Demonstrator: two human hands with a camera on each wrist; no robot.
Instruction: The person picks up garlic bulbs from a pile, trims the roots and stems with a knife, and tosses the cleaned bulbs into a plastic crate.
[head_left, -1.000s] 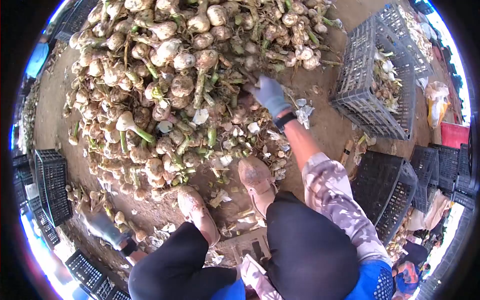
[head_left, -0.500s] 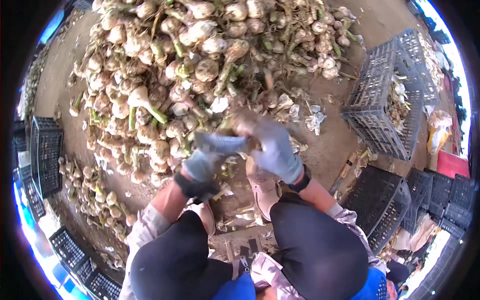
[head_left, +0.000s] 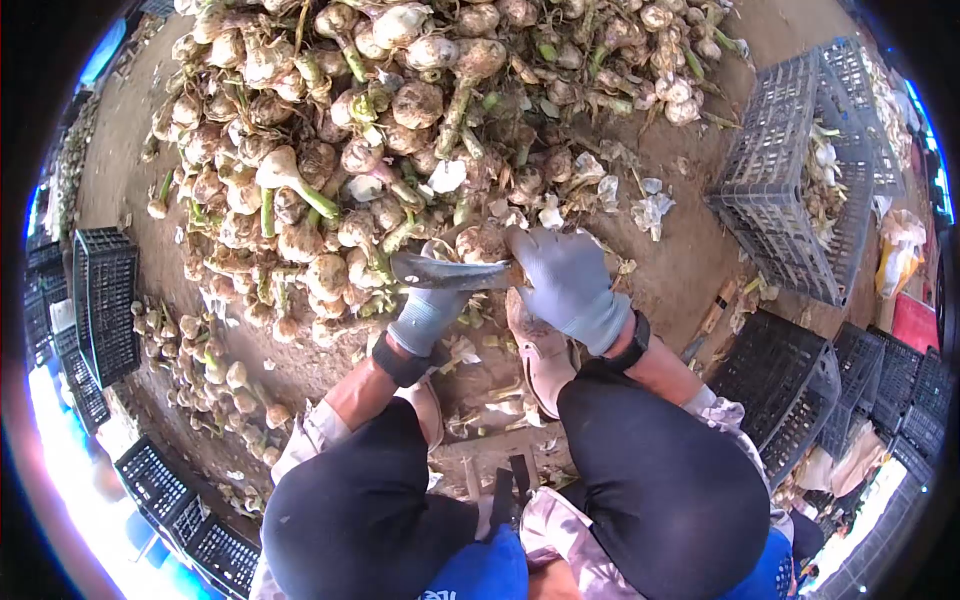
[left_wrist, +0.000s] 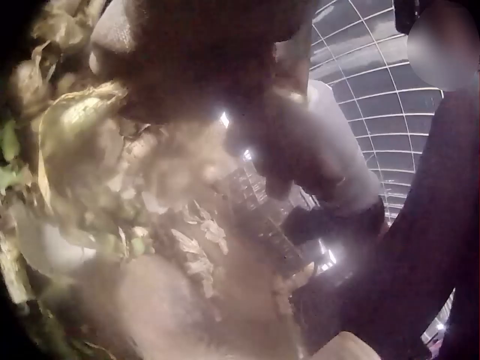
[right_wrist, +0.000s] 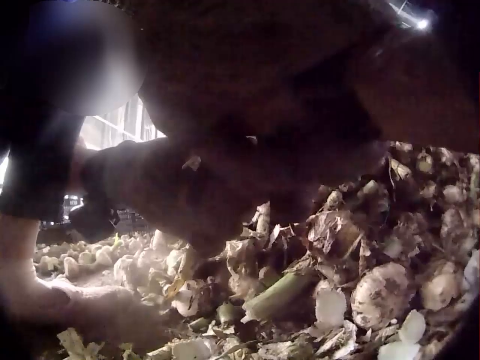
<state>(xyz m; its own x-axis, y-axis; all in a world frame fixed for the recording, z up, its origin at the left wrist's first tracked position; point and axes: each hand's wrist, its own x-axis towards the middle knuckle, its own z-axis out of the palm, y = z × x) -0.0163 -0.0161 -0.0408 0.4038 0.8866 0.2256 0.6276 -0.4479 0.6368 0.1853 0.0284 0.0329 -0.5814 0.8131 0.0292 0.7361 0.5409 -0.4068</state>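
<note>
In the head view both gloved hands meet in front of the garlic heap (head_left: 290, 200). My right hand (head_left: 568, 285) grips a knife with a curved, dark blade (head_left: 450, 272) that points left, its handle hidden in the fist. That blade crosses over my left hand (head_left: 430, 315), whose fingers show beyond it beside a soil-stained garlic bulb (head_left: 482, 244). The left hand holds this bulb; its stem is hidden behind blade and glove. Both wrist views are dark and blurred around the hands, with a garlic bulb (right_wrist: 382, 294) on the ground in the right one.
A grey crate (head_left: 780, 220) with garlic in it stands to the right, near a black crate (head_left: 775, 370). A long tool with a wooden handle (head_left: 715, 310) lies on the ground. Trimmed garlic (head_left: 215, 370) lies to the left, by another black crate (head_left: 107, 300). My shoes (head_left: 545, 360) border the heap.
My right hand has come back from the heap to the middle. The left hand has risen from the loose garlic at lower left, and both now meet at the bulb and knife.
</note>
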